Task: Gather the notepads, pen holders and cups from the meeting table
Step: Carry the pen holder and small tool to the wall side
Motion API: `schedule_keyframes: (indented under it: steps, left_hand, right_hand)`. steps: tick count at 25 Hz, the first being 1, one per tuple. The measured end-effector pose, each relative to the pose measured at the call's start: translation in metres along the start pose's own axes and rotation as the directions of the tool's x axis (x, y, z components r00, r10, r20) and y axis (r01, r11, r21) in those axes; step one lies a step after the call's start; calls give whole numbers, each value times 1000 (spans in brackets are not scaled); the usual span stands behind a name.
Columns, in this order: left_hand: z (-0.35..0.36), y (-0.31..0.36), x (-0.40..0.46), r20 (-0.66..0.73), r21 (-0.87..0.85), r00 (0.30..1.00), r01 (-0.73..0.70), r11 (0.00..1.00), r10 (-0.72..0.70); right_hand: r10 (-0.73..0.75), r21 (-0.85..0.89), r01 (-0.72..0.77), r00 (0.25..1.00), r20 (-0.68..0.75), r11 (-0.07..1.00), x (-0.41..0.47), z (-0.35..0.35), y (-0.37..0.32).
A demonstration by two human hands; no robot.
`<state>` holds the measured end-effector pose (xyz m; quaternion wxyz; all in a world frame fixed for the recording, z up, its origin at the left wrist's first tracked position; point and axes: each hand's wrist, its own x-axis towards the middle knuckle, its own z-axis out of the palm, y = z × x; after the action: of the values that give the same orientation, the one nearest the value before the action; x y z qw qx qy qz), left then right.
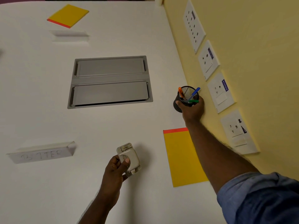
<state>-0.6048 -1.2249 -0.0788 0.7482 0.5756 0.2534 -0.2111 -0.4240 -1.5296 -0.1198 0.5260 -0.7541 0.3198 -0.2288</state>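
Head view: A white tabletop (40, 97) fills most of the frame, meeting a pale yellow wall (258, 46) that runs down the right side and carries a row of white socket plates (208, 59). A grey two-flap cable hatch (110, 81) sits recessed at the centre of the tabletop.

At centre right, close against the wall, the right hand (191, 109) curls its fingers around a black mesh pen holder (186, 97) holding orange, blue and green pens. Just below it, a yellow notepad (181, 159) with a red top strip lies flat, its right edge hidden beneath the forearm. A second yellow notepad (68, 15) lies in the upper left.

At bottom centre, the left hand (115, 168) grips a beige hole punch (128, 157), thumb over its top.

Two clear name-card stands rest on the tabletop: one (42, 151) at lower left, its faint lettering hard to read, another (69, 35) below the far notepad. A blue sleeve (258, 198) is cut off at the lower right corner.
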Motion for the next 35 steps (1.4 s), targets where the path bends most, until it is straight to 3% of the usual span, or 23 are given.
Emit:
schedule_keyframes:
  steps: [5, 9, 10, 11, 12, 13, 14, 15, 16, 19, 21, 23, 25, 27, 28, 30, 35]
  left_hand:
    - [2, 2, 1, -16, -8, 1000, 17, 1000, -17]
    - [9, 5, 3, -4, -5, 998, 58, 998, -58]
    - [10, 6, 4, -3, 2, 998, 68, 998, -68]
    - [12, 7, 5, 1, 7, 997, 77, 997, -77]
    - [13, 7, 7, 6, 16, 996, 85, 996, -85]
    - [14, 7, 8, 13, 26, 996, 92, 995, -93]
    - [15, 6, 10, 25, 36, 995, 97, 995, -97]
    - [16, 5, 12, 39, 44, 994, 99, 994, -101]
    - [15, 4, 15, 54, 54, 993, 100, 993, -103]
    - [10, 2, 24, 126, 133, 985, 100, 986, -117]
    - [7, -2, 30, 112, 286, 992, 23, 958, -57]
    - [-2, -8, 32, 10, 554, 988, -131, 822, 151]
    - [-19, -17, 32, 25, 849, 963, -162, 502, 268]
    - [-36, -29, 29, 52, 970, 990, -81, 228, 132]
    - [-43, -34, 27, 63, 987, 996, -72, 141, 69]
    - [-49, -38, 27, 77, 993, 997, -78, 86, 20]
    - [-46, -33, 29, 65, 991, 998, -67, 119, 25]
  right_hand:
    - [51, -34, -50, 997, 49, 998, -9, -6, -1]
    - [64, -126, -74, 995, -82, 989, -71, -17, 0]
    - [58, -115, -64, 997, -54, 991, -95, -17, 1]
    - [83, -83, -77, 994, 68, 994, -118, -17, 0]
    - [149, -31, -147, 947, 285, 989, -140, -18, -3]
    - [217, -44, -227, 828, 518, 973, -161, -18, -7]
    - [256, -84, -281, 664, 703, 956, -178, -19, -10]
    - [277, -133, -296, 526, 804, 946, -189, -20, -12]
    - [284, -148, -320, 434, 855, 936, -196, -19, -15]
    - [305, -150, -414, 339, 890, 898, -197, -18, -20]
    - [351, -112, -513, 397, 848, 851, -189, -18, -22]
    - [428, -14, -636, 504, 750, 772, -177, -18, -25]
    - [478, 162, -721, 592, 648, 673, -158, -17, -26]
    - [517, 329, -737, 659, 547, 591, -134, -20, -27]
    - [546, 389, -728, 683, 485, 564, -123, -22, -26]
    - [607, 461, -707, 702, 372, 536, -103, -26, -23]
    - [677, 512, -690, 691, 254, 512, -71, -33, -7]
